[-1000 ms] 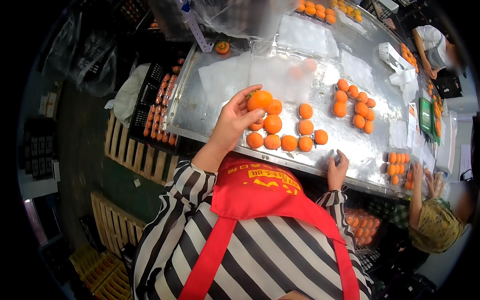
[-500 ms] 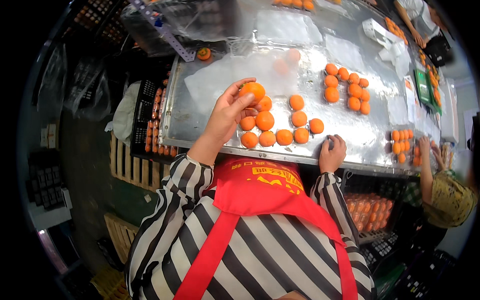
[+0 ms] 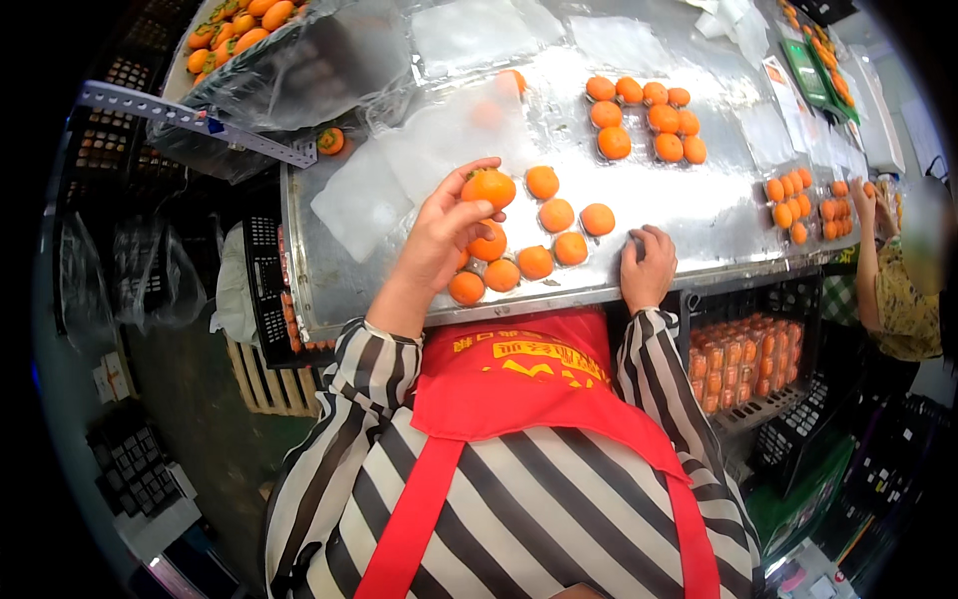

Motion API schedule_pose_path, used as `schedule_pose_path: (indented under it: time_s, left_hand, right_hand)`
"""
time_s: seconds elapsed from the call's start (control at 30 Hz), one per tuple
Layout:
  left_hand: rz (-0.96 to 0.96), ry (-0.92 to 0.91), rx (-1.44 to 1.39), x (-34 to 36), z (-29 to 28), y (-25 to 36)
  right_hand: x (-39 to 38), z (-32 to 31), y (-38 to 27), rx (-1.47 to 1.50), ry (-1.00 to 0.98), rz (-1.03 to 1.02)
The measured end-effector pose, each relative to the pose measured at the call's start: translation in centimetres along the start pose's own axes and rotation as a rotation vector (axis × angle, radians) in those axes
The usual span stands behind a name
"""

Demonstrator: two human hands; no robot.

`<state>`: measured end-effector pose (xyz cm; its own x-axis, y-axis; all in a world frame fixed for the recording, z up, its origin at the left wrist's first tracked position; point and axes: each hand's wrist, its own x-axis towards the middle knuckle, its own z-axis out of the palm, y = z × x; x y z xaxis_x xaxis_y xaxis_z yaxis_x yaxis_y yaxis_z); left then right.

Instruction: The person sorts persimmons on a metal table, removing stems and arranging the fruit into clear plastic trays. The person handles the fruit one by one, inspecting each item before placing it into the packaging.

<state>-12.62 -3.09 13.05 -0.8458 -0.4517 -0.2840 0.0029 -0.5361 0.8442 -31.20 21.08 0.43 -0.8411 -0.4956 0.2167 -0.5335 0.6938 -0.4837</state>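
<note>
An orange persimmon (image 3: 489,188) is held in my left hand (image 3: 444,240) between thumb and fingers, above other persimmons (image 3: 535,263) laid in rows in clear plastic trays on the metal table. My right hand (image 3: 647,265) rests at the table's near edge, loosely curled with thumb apart and nothing visible in it. Two groups of persimmons (image 3: 666,118) sit farther back in trays. Pale translucent sheets (image 3: 359,200) lie to the left, some over a few fruit. A lone persimmon (image 3: 330,141) sits by a perforated metal bar.
A plastic-lined bin of persimmons (image 3: 239,35) stands top left, the perforated bar (image 3: 200,124) before it. A co-worker's arm (image 3: 866,250) is at the right beside more packs (image 3: 788,205). Below the table are a black crate of packed fruit (image 3: 743,364) and a wooden pallet (image 3: 264,384).
The view has shifted, bringing the persimmon bin at top left into sight. My left hand still holds the persimmon; my right hand stays at the edge. The co-worker's hand has risen slightly.
</note>
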Motion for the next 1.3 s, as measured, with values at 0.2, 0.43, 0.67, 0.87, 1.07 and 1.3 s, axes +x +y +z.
schedule_pose_path:
  time_s: [0.2,0.43,0.67,0.87,1.07,1.3]
  left_hand:
    - [0.195,0.028,0.170,0.5,0.1,0.3]
    - [0.233,0.030,0.257,1.3,-1.2,1.8]
    - [0.173,0.075,0.209,2.2,-3.0,1.6]
    - [0.046,0.181,0.257,1.4,-7.6,-0.1]
    - [-0.002,0.388,0.416,-1.3,-11.3,-1.2]
    - [-0.027,0.421,1.256,-3.3,-12.3,-0.9]
  right_hand:
    - [0.2,0.0,-0.3,-0.023,0.008,-0.003]
    - [0.3,0.0,-0.8,-0.044,0.017,0.013]
    - [0.4,0.1,-0.7,-0.021,0.018,0.003]
    - [0.3,-0.2,-0.5,-0.030,0.013,0.007]
    - [2.5,-1.4,-4.7,0.334,0.067,-0.057]
    - [4.7,0.2,-15.0,0.563,-0.527,-0.326]
